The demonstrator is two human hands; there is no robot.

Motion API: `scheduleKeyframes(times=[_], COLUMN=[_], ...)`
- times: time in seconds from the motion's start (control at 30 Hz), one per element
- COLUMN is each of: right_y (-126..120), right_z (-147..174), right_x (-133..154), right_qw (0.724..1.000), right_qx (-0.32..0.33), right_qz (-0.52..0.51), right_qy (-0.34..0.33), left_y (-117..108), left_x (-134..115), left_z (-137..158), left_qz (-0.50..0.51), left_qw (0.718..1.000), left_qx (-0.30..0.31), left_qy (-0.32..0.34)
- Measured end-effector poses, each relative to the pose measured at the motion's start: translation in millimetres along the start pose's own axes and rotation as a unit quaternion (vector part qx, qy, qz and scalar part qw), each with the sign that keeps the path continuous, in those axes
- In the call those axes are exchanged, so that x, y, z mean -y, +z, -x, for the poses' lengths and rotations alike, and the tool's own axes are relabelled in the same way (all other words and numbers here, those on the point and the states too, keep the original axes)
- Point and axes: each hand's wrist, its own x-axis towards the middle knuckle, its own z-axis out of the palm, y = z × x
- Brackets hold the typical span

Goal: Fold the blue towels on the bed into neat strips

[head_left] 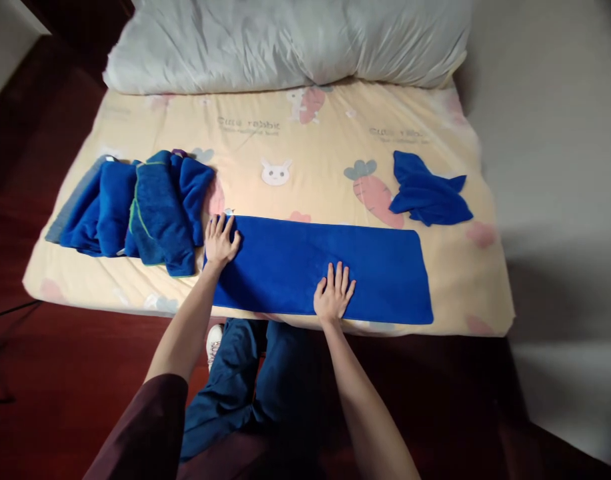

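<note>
A blue towel (285, 267) lies spread flat as a long rectangle along the near edge of the bed. My left hand (222, 241) rests on its upper left corner, palm down with fingers spread; a small white tag pokes out just above the fingers. On the towel's lower middle, my right hand (334, 293) lies flat, fingers apart. Neither hand grips anything. To the left sits a heap of crumpled blue towels (118, 207), one of them with green edging (160, 207). A smaller crumpled blue cloth (428, 190) lies beyond the towel's right end.
The bed's cream sheet (305, 150) has rabbit and carrot prints. A bunched pale grey quilt (285, 47) covers the far side. A plain wall (560, 200) stands close on the right. Dark reddish floor (85, 373) shows in front and on the left.
</note>
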Motion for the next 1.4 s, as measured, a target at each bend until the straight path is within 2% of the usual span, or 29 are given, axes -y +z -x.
scheduleKeyframes(times=[0.17, 0.27, 0.43, 0.6, 0.73, 0.8, 0.87, 0.97, 1.07, 1.13, 1.27, 1.4], right_y=[0.2, 3.0, 8.1, 8.5, 8.7, 8.8, 8.3, 6.8, 5.5, 5.6, 7.8, 9.3], right_z=[-0.1, -0.7, -1.2, -0.2, 0.0, -0.3, -0.6, -1.2, -1.8, -2.2, -2.7, -2.5], right_x=[-0.1, -1.5, -3.8, -4.4, -4.3, -4.1, -3.7, -2.6, -1.4, -0.9, -1.6, -2.4], right_qw=[1.000, 1.000, 0.998, 0.997, 0.997, 0.997, 0.997, 0.998, 0.998, 0.998, 0.998, 0.998], right_qx=[-0.005, -0.026, -0.059, -0.068, -0.072, -0.071, -0.067, -0.057, -0.055, -0.058, -0.056, -0.058], right_qz=[0.011, 0.012, 0.018, 0.020, 0.021, 0.022, 0.024, 0.026, 0.027, 0.028, 0.028, 0.032], right_qy=[-0.001, -0.007, -0.015, -0.021, -0.026, -0.023, -0.020, -0.019, -0.017, -0.015, -0.014, -0.016], left_y=[-0.5, -8.6, -33.0, -51.3, -58.5, -59.4, -57.9, -49.7, -35.3, -25.6, -16.2, -15.7], left_x=[-1.9, 2.1, 25.5, 48.2, 55.9, 52.4, 40.9, 9.6, -22.8, -35.0, -34.6, -25.6], left_z=[-0.3, -10.2, -50.1, -102.4, -113.9, -104.7, -87.6, -51.1, -4.4, 29.1, 86.5, 116.2], left_qz=[0.009, -0.012, -0.069, -0.128, -0.163, -0.174, -0.170, -0.126, -0.082, -0.066, -0.033, 0.005], left_qw=[1.000, 0.999, 0.992, 0.959, 0.948, 0.955, 0.970, 0.988, 0.991, 0.995, 0.999, 0.999], left_qx=[-0.012, 0.008, 0.098, 0.231, 0.260, 0.232, 0.159, 0.053, 0.043, 0.039, -0.002, -0.032], left_qy=[0.016, 0.034, 0.028, 0.102, 0.084, 0.071, 0.065, 0.072, 0.094, 0.069, -0.028, -0.044])
